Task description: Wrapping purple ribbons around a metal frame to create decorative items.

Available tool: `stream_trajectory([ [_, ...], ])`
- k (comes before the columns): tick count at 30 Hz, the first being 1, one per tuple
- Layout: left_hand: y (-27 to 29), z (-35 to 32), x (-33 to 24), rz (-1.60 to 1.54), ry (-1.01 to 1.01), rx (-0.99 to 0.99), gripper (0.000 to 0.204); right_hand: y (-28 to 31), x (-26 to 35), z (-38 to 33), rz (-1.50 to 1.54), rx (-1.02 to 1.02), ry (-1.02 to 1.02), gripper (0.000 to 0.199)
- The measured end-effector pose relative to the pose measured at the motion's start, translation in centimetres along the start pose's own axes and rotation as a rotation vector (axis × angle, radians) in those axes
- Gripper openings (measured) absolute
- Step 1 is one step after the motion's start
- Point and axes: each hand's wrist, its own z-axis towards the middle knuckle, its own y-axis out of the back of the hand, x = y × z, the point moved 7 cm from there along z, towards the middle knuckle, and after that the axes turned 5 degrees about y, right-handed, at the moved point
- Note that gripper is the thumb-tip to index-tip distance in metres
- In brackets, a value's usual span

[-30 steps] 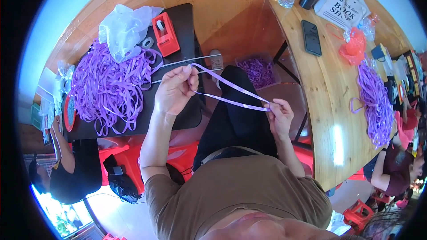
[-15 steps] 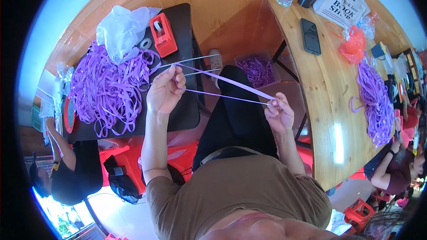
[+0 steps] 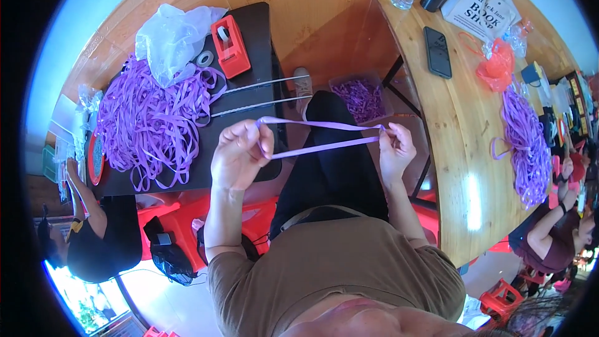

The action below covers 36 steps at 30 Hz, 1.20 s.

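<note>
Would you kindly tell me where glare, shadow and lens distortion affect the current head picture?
Head view: a bright glare streak lies on the wooden table, whose edge bows; head view: a soft shadow crosses the wooden wall panel; head view: black corners surround the fisheye image, while the purple strap reads fairly clearly.

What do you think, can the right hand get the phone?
Probably yes, if the right hand lets go of the purple ribbon: the phone lies uncovered on the wooden table, and nothing seems to stand between them.
</note>
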Motion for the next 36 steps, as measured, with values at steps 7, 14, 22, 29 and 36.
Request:
stream_trajectory([
  [7, -3.7, -1.2, 2.0, 0.055, 0.019, 0.325, 0.018, 1.7, -3.8, 0.2, 0.137, -0.190, -0.235, 0.024],
  [14, 0.3, 0.0, 3.6, -0.180, 0.158, -0.098, 0.023, 2.9, -2.4, 0.9, 0.118, -0.318, -0.189, 0.022],
  [22, 1.8, 1.6, 3.7, -0.264, 0.142, -0.146, 0.025, 0.8, 0.3, -1.5, -0.620, 0.173, 0.251, 0.039],
  [29, 1.6, 2.1, 3.3, -0.321, 0.149, -0.153, 0.025, -0.5, 1.3, -3.6, -0.580, 0.490, 0.032, 0.044],
  [36, 1.0, 2.1, 2.6, -0.254, 0.118, -0.120, 0.022, -1.6, 2.2, -5.3, -0.410, 0.749, -0.077, 0.045],
])
